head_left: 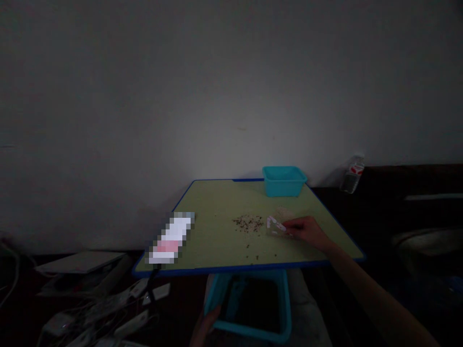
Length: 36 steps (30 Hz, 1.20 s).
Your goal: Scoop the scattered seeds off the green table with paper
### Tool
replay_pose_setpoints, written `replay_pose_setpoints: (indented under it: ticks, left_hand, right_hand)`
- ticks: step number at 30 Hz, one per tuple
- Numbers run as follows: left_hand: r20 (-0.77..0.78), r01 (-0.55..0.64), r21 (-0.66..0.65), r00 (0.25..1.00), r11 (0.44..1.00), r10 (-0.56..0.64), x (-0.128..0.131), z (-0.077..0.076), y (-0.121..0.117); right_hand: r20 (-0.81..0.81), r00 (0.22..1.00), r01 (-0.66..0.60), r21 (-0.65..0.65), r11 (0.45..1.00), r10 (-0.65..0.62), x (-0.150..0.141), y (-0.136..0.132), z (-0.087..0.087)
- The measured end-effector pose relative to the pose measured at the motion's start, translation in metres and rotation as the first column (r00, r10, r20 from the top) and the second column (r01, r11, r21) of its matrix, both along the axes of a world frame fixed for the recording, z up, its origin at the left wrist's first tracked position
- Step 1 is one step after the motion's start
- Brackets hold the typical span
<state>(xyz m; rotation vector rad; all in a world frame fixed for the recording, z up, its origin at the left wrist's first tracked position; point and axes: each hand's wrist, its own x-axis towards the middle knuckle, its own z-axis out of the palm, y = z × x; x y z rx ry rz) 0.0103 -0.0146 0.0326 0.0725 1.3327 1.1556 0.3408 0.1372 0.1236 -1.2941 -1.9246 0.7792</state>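
My right hand (306,230) rests on the green table top (217,241), fingers closed around a small white-and-clear packet (275,225). A scatter of dark seeds or grains (248,223) lies just left of it. My left hand (204,328) is low under the table's front edge, gripping the rim of a teal bin (253,308) that sits below the table. A teal tub (284,180) stands at the table's far edge by the wall.
A blurred white and pink object (170,238) lies on the table's left edge. Power strips and cables (108,313) clutter the floor at left. A small packet (353,174) stands on a dark ledge at right. The room is dim.
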Motion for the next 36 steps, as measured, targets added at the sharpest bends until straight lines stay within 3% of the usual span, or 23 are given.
replay_pose_setpoints:
  ticks: [7,16,26,36]
  left_hand:
    - [-0.024,0.021,0.021,0.999,1.0,-0.021,0.002,0.002,0.001]
    - [-0.092,0.032,0.062,0.995,0.998,-0.026,-0.006,-0.002,0.007]
    - [-0.033,0.019,0.048,0.999,0.999,-0.017,0.0,0.008,0.001]
    - [0.009,0.023,0.012,1.0,1.0,-0.023,-0.003,0.004,0.004]
  right_hand:
    - [-0.074,0.995,-0.072,-0.042,0.996,0.069,-0.018,-0.002,0.003]
    - [-0.02,1.0,0.0,-0.02,1.0,0.0,-0.018,0.004,-0.001]
    - [0.028,1.0,-0.013,0.001,1.0,0.013,-0.022,0.007,-0.003]
    - [-0.016,0.998,-0.062,-0.043,0.997,0.061,-0.034,-0.004,0.001]
